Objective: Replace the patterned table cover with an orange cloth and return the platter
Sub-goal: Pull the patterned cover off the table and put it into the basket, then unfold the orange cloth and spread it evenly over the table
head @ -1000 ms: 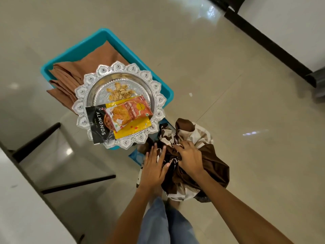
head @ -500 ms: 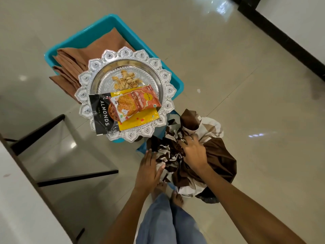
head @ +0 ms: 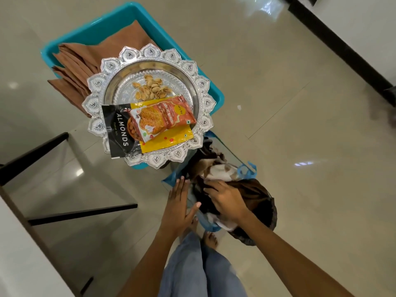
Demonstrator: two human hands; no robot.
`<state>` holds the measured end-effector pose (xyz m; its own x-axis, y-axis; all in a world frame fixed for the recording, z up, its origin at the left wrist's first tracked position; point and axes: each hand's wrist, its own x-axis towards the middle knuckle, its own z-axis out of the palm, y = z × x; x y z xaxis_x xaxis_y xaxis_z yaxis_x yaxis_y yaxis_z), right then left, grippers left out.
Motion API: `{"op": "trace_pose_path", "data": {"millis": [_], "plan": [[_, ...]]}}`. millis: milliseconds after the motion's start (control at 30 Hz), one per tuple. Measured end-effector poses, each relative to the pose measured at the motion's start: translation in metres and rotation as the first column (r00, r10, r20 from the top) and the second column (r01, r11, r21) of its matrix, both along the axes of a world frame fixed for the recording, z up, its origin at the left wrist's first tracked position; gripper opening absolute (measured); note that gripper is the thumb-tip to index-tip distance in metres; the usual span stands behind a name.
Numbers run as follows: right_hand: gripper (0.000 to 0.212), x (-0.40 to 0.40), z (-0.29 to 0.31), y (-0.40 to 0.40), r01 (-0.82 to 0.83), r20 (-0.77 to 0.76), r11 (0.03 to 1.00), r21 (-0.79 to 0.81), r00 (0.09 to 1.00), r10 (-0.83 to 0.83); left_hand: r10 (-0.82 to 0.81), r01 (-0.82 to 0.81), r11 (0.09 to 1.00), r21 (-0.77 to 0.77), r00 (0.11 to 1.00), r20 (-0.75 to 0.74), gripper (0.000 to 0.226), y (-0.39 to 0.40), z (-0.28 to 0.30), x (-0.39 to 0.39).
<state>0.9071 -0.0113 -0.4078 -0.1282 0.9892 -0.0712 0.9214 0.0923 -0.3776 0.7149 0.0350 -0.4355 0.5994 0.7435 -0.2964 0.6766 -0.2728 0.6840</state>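
Cover (head: pixel 216 170), patterned, half-stuffed in blue bag (head: pixel 173 179) beside platter (head: pixel 147 108): right hand (head: pixel 227 202) presses it with loosely bent fingers, left hand (head: pixel 180 209) flat-open braces rim; best push corners deep.

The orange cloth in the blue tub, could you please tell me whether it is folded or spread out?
Folded. The orange cloth lies in stacked pleats inside the blue tub, with the silver platter resting over part of it.
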Motion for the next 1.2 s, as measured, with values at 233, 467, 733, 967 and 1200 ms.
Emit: {"op": "trace_pose_path", "data": {"millis": [233, 467, 733, 967, 1200], "plan": [[0.021, -0.008, 0.014, -0.025, 0.224, -0.016, 0.971, 0.084, 0.975, -0.224, -0.016, 0.025, 0.996, 0.091, 0.995, -0.100, 0.078, -0.003, 0.002, 0.004], [0.024, -0.016, 0.017, -0.034, 0.302, -0.042, 0.950, 0.087, 0.953, -0.299, -0.042, 0.057, 0.990, 0.128, 0.992, -0.121, 0.075, 0.001, 0.013, 0.005], [0.021, -0.020, 0.098, -0.010, 0.397, -0.112, 0.905, 0.152, 0.917, -0.383, 0.055, -0.053, 0.983, 0.174, 0.998, -0.006, 0.066, -0.015, 0.115, 0.024], [0.017, -0.032, 0.255, 0.021, 0.449, -0.277, 0.882, 0.145, 0.874, -0.400, 0.231, -0.273, 0.925, 0.263, 0.956, 0.180, 0.053, -0.016, 0.282, 0.027], [0.016, -0.067, 0.337, 0.073, 0.371, -0.371, 0.914, 0.165, 0.882, -0.291, 0.377, -0.480, 0.813, 0.329, 0.865, 0.330, 0.049, 0.016, 0.355, -0.002]]}}
